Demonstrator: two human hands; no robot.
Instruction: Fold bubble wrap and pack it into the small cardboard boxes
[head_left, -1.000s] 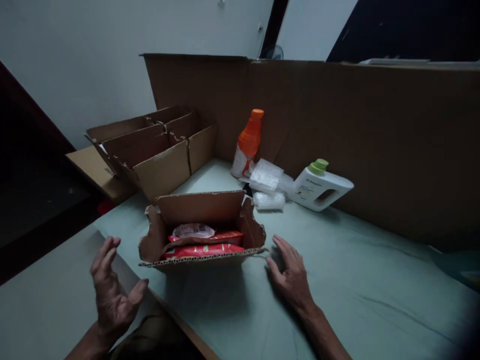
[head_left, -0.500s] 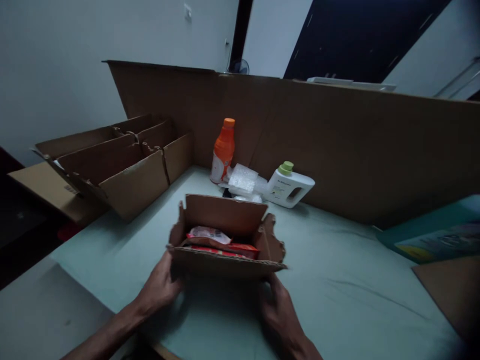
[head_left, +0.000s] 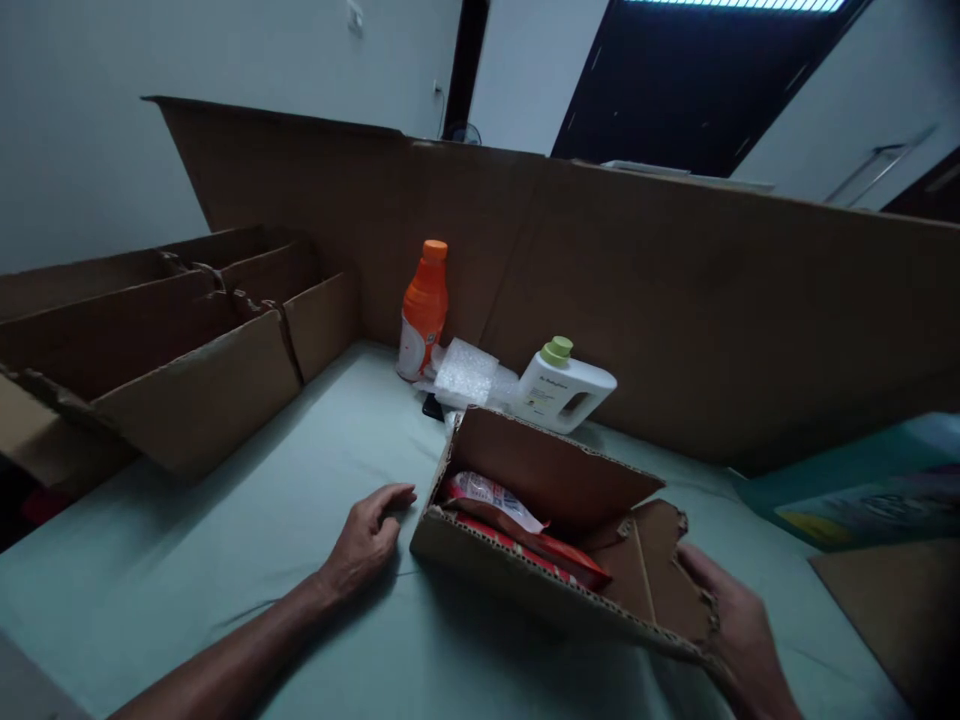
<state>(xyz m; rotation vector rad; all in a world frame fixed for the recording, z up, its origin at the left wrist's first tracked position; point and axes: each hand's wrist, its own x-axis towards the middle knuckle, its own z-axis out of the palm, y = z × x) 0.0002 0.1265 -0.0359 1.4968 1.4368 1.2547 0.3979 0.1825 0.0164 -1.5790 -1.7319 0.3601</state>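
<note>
A small open cardboard box [head_left: 517, 580] sits turned at an angle on the pale green sheet, its right end nearer to me. Inside lie red and white plastic packets [head_left: 499, 500] and a flat red item along the front wall. My right hand [head_left: 739, 630] grips the box's torn right end, the thumb side at the edge and some fingers hidden behind the cardboard. To the left of the box, my left hand [head_left: 367, 540] rests on the sheet, fingers loosely bent and apart, holding nothing. A small gap separates it from the box.
Behind stand an orange bottle [head_left: 425, 305], bubble wrap [head_left: 466, 375], a small black object [head_left: 433, 407] and a white jug [head_left: 564, 392] with a green cap. A divided cardboard box [head_left: 202, 390] is at left, a teal package [head_left: 862, 490] at right. A tall cardboard panel [head_left: 675, 310] closes the back.
The small box has moved right and rotated, its right end swinging towards me. My left hand has let go of it and lies apart; my right hand still holds the right end.
</note>
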